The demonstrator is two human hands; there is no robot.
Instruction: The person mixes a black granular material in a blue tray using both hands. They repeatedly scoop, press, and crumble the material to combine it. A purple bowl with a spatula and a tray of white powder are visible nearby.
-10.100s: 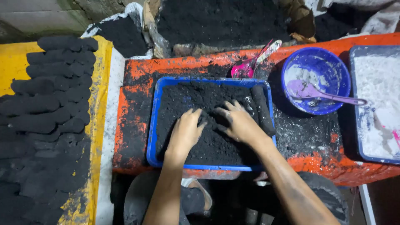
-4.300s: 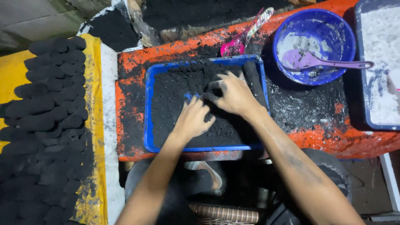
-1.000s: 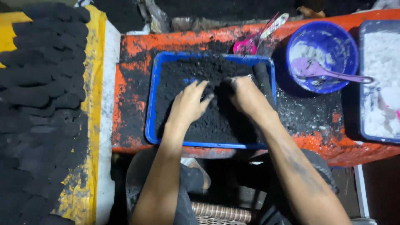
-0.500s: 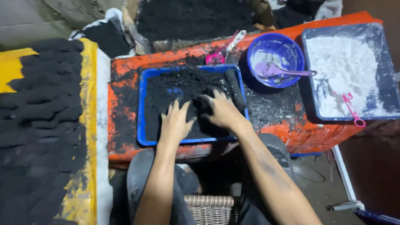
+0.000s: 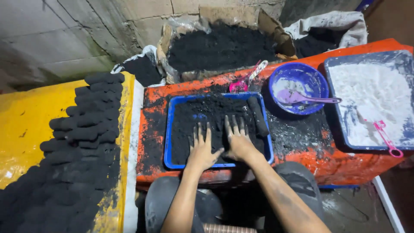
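Nearest the camera, the person's knees sit under the edge of the orange, soot-stained work table [image 5: 327,162]. Both forearms reach forward over it into the shallow blue rectangular plastic tray [image 5: 167,142], which holds a bed of black, damp-looking charcoal powder [image 5: 207,114].

The left hand [image 5: 202,149] lies palm down on the powder, fingers spread and flat. The right hand [image 5: 237,140] lies just beside it, thumbs almost touching, likewise flat and spread — neither hand is closed on anything. Step in hand, by my judgement: pressing and levelling the black mix in the tray, ahead of shaping. One finished black cylindrical roll [image 5: 258,116] rests along the tray's right wall, apart from the right hand.

The next move would call for gathering a portion of the mix under both palms and rolling it with even pressure (loose powder near the rim could spill otherwise).

To the left, on the yellow sheet-covered surface [image 5: 26,125], rows of like black rolls [image 5: 82,142] lie stacked side by side. Further right stand a round blue plastic bowl [image 5: 276,80] with a purple spoon [image 5: 310,99] across it, and a blue tray of white powder [image 5: 371,99] bearing a pink scoop [image 5: 386,138]. Beyond the tray lies a second pink scoop [image 5: 246,80] — and at the far wall, an open cardboard box of black powder [image 5: 220,45].
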